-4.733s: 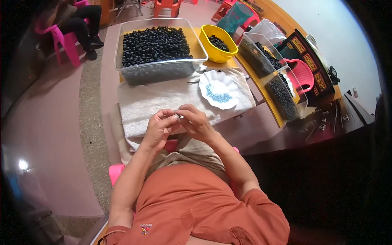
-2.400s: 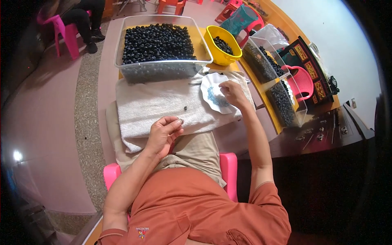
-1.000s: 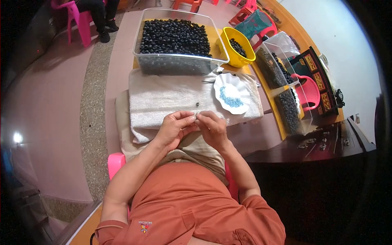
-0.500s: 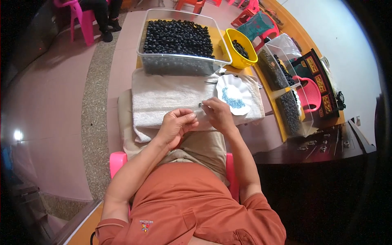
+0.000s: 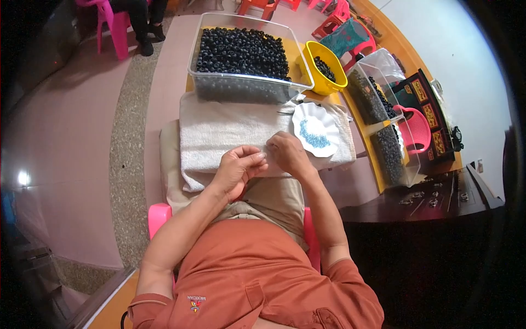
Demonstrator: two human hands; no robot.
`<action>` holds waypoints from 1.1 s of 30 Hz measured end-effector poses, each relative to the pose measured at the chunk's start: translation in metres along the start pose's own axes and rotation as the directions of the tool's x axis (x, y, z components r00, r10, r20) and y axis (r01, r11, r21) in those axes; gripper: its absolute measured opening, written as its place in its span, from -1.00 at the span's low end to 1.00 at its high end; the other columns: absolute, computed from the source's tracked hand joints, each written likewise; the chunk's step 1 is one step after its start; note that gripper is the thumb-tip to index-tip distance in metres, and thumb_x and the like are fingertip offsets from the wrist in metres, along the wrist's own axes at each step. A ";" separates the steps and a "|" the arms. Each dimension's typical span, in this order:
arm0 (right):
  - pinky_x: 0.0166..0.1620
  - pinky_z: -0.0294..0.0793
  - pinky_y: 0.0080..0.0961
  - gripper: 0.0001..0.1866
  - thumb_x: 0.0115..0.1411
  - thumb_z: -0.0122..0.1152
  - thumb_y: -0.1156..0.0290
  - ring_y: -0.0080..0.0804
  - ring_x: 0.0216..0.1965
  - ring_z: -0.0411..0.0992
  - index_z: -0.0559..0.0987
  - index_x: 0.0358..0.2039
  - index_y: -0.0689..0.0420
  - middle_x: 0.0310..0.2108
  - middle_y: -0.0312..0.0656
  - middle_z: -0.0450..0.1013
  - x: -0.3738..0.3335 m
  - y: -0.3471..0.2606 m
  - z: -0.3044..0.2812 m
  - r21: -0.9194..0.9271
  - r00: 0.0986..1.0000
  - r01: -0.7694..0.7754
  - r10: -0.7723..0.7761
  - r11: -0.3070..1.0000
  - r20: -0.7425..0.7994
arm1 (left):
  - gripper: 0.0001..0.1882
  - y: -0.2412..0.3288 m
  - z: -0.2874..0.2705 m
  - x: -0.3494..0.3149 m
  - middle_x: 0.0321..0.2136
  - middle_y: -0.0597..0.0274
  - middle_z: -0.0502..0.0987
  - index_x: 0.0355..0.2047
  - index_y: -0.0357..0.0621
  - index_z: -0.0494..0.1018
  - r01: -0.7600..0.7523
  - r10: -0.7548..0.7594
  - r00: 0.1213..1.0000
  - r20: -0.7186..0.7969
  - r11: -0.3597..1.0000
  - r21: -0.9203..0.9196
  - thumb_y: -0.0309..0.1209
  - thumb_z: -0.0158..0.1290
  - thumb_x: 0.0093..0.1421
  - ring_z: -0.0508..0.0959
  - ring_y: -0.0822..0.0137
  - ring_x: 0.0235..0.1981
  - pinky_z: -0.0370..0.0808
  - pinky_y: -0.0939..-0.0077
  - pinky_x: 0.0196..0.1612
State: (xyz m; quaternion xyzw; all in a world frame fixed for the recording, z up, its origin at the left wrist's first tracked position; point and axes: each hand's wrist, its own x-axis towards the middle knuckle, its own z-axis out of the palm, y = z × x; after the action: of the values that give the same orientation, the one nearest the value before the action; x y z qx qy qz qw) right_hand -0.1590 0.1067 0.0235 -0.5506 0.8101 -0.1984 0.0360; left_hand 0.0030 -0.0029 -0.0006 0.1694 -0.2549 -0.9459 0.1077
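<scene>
Over the edge of a white towel (image 5: 219,129) across my lap, my left hand (image 5: 239,167) is closed in a pinch, thumb against forefinger. Close to its right, my right hand (image 5: 289,153) is also pinched, fingers curled downward. What either hand holds is too small or hidden to make out. A white dish with a wavy rim (image 5: 330,127) rests on the towel just beyond my right hand, holding tiny blue bits (image 5: 313,137). A thin dark tool (image 5: 285,113) lies beside the dish.
Beyond the towel stands a clear plastic bin (image 5: 252,82) full of small black ring-like pieces (image 5: 241,52). A yellow basin (image 5: 334,85) holds more. Clear tubs (image 5: 390,156) line the right side, near a dark table (image 5: 383,211). A seated person's legs (image 5: 143,27) show far left.
My right hand has turned slightly, its fingertips now hiding the small dark piece seen there before. The dark speck at my left fingertips no longer shows. The view has shifted a little.
</scene>
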 end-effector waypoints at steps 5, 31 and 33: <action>-0.16 0.46 -0.27 -0.85 0.08 0.13 0.50 -0.03 -0.25 0.47 0.61 -0.34 0.18 -0.32 -0.03 0.49 -0.003 0.000 0.001 0.020 0.997 0.059 -0.058 0.998 -0.044 | -0.93 -0.002 -0.001 0.001 -0.40 0.21 0.54 -0.32 -0.25 0.46 -0.006 0.006 1.000 0.002 0.999 -0.042 -0.59 0.11 0.17 0.59 0.36 -0.40 0.62 0.54 -0.25; -0.14 0.45 -0.30 -0.87 -0.01 0.10 0.54 -0.09 -0.22 0.43 0.60 -0.43 0.14 -0.35 -0.08 0.46 -0.007 -0.006 -0.002 -0.061 0.989 0.148 -0.149 0.987 0.000 | -0.92 -0.002 -0.002 0.000 -0.39 0.24 0.54 -0.31 -0.19 0.44 -0.033 0.033 0.999 0.015 0.999 -0.014 -0.56 0.11 0.18 0.58 0.40 -0.39 0.62 0.50 -0.22; -0.15 0.46 -0.29 -0.89 -0.01 0.10 0.52 -0.08 -0.24 0.44 0.59 -0.46 0.15 -0.36 -0.06 0.47 -0.007 -0.001 -0.001 -0.074 0.986 0.163 -0.160 0.984 0.047 | -0.92 -0.002 -0.001 0.000 -0.38 0.24 0.54 -0.31 -0.19 0.44 -0.032 0.032 0.999 0.007 0.999 -0.006 -0.55 0.11 0.18 0.58 0.41 -0.38 0.62 0.50 -0.22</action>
State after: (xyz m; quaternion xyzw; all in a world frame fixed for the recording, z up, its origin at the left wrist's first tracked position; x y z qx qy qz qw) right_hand -0.1555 0.1132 0.0242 -0.6193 0.7690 -0.1578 0.0151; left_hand 0.0030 -0.0021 -0.0025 0.1617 -0.2551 -0.9454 0.1225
